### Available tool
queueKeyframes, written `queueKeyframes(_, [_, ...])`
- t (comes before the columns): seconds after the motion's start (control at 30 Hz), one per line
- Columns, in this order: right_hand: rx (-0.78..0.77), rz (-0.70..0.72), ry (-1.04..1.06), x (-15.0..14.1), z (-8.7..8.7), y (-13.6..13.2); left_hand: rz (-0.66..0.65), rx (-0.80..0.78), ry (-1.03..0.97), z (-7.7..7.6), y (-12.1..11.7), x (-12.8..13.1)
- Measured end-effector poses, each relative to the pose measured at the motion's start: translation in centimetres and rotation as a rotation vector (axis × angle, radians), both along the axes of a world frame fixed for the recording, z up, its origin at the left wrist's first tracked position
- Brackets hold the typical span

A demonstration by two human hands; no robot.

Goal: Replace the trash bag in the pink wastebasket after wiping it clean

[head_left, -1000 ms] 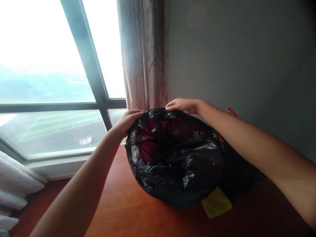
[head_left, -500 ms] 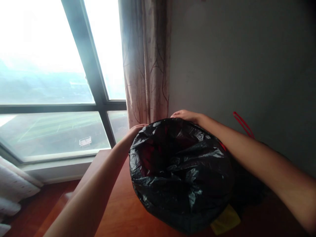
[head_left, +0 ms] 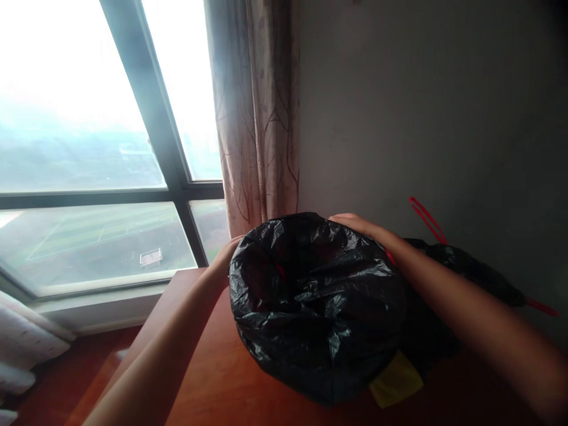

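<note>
A black trash bag [head_left: 328,302] with a red drawstring lines a round container, its edge folded out over the rim. The container's own wall is hidden under the plastic. At the far left of the rim my left hand [head_left: 231,249] presses round the bag's outside, most of its fingers out of sight behind it. My right hand [head_left: 354,222] is closed over the far right edge of the bag, its fingertips hidden beyond the rim. The bag's mouth opens toward me, wrinkled and shiny.
The container stands on a reddish-brown wooden table [head_left: 208,361]. A yellow piece [head_left: 396,380] lies at its lower right. More black plastic [head_left: 470,269] with red drawstring loops [head_left: 426,219] lies behind my right forearm. A curtain [head_left: 260,118], a window and a grey wall are beyond.
Both hands have slid lower around the outside of the rim, and their fingers show less. My right hand has moved right along the edge. The view has shifted slightly.
</note>
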State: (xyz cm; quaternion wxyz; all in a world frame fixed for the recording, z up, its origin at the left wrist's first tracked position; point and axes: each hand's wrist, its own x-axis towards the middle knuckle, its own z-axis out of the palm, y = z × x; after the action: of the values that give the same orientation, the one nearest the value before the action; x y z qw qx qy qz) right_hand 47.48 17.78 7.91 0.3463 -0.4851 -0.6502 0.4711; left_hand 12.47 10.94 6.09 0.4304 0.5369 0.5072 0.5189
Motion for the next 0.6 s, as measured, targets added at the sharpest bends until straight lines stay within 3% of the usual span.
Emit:
queueKeyframes(0.1, [-0.081, -0.192, 0.144, 2.4, 0.1, -2.8, -0.013, -0.045, -0.118, 0.3, -0.9, -1.1])
queueKeyframes(0.17, [-0.099, -0.240, 0.191, 3.8, 0.2, -5.1, -0.017, -0.048, -0.186, 0.5, -1.7, -1.8])
queueKeyframes(0.37, [-0.048, -0.276, 0.152, 5.3, 0.9, -11.4, 0.027, 0.046, -0.094, 1.9, -5.1, -2.2])
queueKeyframes(0.6, [-0.012, -0.258, 0.123, 3.7, 1.9, -14.2, 0.041, 0.156, -0.010, 3.8, -7.9, -1.2])
